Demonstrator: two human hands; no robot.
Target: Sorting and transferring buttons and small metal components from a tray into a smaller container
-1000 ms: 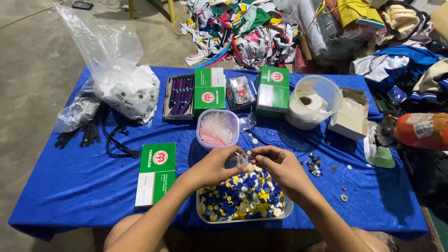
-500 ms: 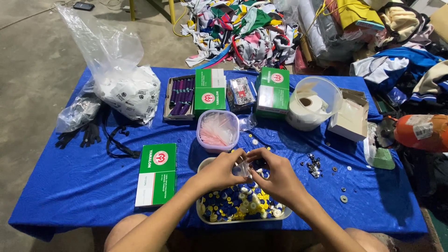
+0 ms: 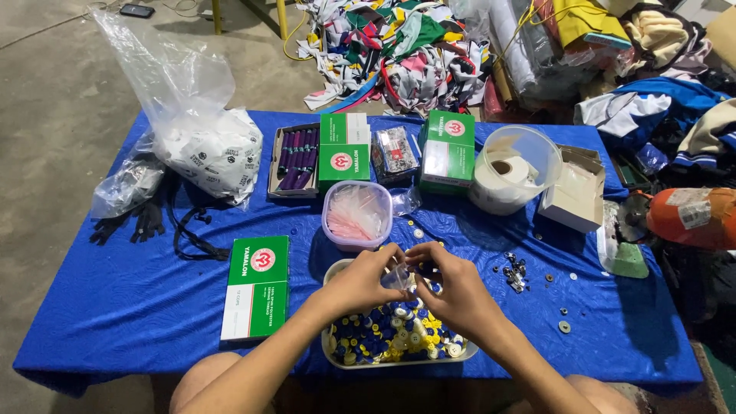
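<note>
A small clear bag (image 3: 398,277) is pinched between both hands, left hand (image 3: 360,282) and right hand (image 3: 452,291), right over the tray (image 3: 337,359) of yellow and blue buttons, so spills drop in. Beyond on the blue surface (image 3: 115,307): a pink-filled tub (image 3: 356,215), green boxes (image 3: 343,149).

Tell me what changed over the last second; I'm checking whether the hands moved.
Barely anything: the left hand and right hand stay pinched together on a small clear piece above the tray of buttons. Green boxes, pink tub and blue cloth lie unchanged.
</note>
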